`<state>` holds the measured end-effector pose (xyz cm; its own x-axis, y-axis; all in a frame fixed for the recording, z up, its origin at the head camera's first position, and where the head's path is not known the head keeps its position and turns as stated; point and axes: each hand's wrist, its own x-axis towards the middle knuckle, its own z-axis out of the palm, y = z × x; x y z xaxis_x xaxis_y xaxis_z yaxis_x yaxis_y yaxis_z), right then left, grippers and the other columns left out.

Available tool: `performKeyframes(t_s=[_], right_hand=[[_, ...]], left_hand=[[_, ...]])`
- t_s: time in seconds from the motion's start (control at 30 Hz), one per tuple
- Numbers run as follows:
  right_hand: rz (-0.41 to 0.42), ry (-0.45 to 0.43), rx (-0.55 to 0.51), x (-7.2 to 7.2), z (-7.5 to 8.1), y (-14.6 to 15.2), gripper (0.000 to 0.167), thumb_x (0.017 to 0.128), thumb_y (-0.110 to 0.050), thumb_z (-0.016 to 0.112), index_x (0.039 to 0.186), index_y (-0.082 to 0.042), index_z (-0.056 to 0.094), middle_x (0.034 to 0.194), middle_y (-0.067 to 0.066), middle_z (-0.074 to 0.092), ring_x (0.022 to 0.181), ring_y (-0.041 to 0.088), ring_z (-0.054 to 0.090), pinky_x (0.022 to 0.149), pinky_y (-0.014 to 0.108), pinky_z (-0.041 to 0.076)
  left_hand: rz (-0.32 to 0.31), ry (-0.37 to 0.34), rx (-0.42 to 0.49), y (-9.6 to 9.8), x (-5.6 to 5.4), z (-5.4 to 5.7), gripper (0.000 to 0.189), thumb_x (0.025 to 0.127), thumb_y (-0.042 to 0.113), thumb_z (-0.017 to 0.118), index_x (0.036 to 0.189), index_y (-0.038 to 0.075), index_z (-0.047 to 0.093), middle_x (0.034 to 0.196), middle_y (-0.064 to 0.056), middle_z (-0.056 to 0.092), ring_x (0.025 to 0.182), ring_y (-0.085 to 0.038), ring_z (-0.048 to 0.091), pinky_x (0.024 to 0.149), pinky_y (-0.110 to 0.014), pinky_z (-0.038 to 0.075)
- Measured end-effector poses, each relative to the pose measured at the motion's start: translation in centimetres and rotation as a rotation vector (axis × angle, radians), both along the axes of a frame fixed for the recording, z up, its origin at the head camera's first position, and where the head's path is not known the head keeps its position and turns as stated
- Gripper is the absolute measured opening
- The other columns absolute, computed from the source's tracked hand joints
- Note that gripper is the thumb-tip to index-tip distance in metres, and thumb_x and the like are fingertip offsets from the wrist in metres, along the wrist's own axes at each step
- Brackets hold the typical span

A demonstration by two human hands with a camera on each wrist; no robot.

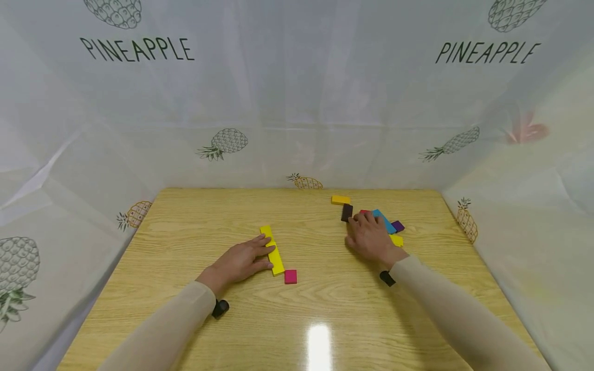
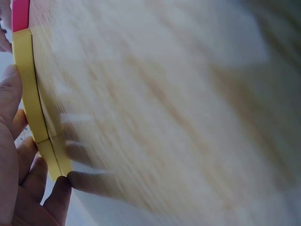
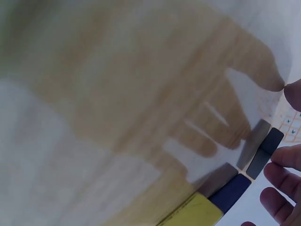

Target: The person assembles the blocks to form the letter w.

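Observation:
Two yellow blocks (image 1: 275, 257) lie end to end in a slanting line on the table. My left hand (image 1: 241, 260) lies along their left side, its extended fingers and thumb touching them; fingertips reach the far block in the left wrist view. A pink square block (image 1: 290, 276) sits at the near end of the line. My right hand (image 1: 371, 239) is low over a loose group of blocks, its fingertips right beside a black block (image 1: 346, 213). Partly covered by this hand are a red block (image 1: 364, 212), a blue block (image 1: 384, 221) and a yellow block (image 1: 396, 240).
A purple block (image 1: 397, 226) lies right of the blue one. An orange-yellow block (image 1: 341, 199) lies behind the black one, near the table's back edge. White pineapple-printed sheeting (image 1: 297, 93) stands behind and along both sides of the wooden table (image 1: 320, 299).

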<state>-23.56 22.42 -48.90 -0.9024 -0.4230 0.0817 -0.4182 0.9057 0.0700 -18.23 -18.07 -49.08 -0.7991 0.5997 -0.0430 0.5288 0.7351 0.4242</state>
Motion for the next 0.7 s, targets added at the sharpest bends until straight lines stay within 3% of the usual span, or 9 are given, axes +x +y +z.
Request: performKeyframes(t_s=[0.2,0.33,0.53,0.7], right_hand=[[0.037,0.039,-0.017,0.9,-0.2,-0.3,0.058,0.103,-0.040,0.064,0.144,0.001,0.062,0.138,0.021,0.060,0.127,0.043,0.050,0.102,0.064,0.043],[0.072,0.094,-0.041,0.8,0.0,-0.4,0.056,0.101,-0.039,0.067,0.138,0.003,0.064,0.133,0.022,0.062,0.122,0.043,0.052,0.099,0.063,0.045],[0.087,0.172,-0.053,-1.2,0.5,0.1,0.057,0.102,-0.043,0.068,0.131,0.005,0.060,0.127,0.025,0.061,0.115,0.045,0.054,0.096,0.061,0.046],[0.030,0.059,-0.018,-3.0,0.9,0.5,0.069,0.102,-0.055,0.062,0.138,0.004,0.057,0.136,0.026,0.057,0.124,0.046,0.051,0.102,0.064,0.042]], left_hand=[[0.003,-0.006,0.000,0.1,0.0,0.1,0.058,0.105,0.044,0.064,0.153,0.013,0.057,0.166,-0.009,0.044,0.159,-0.032,0.033,0.126,-0.054,0.034],[0.003,0.001,-0.007,0.0,-0.1,0.2,0.059,0.105,0.046,0.064,0.154,0.013,0.057,0.166,-0.008,0.044,0.159,-0.032,0.033,0.126,-0.054,0.035],[0.002,-0.002,-0.003,-0.1,-0.1,0.1,0.058,0.105,0.044,0.063,0.153,0.013,0.057,0.167,-0.009,0.044,0.159,-0.032,0.033,0.125,-0.055,0.035],[0.001,-0.012,-0.006,-0.1,0.0,0.0,0.058,0.106,0.045,0.063,0.154,0.014,0.056,0.167,-0.008,0.042,0.159,-0.032,0.032,0.126,-0.054,0.035]])
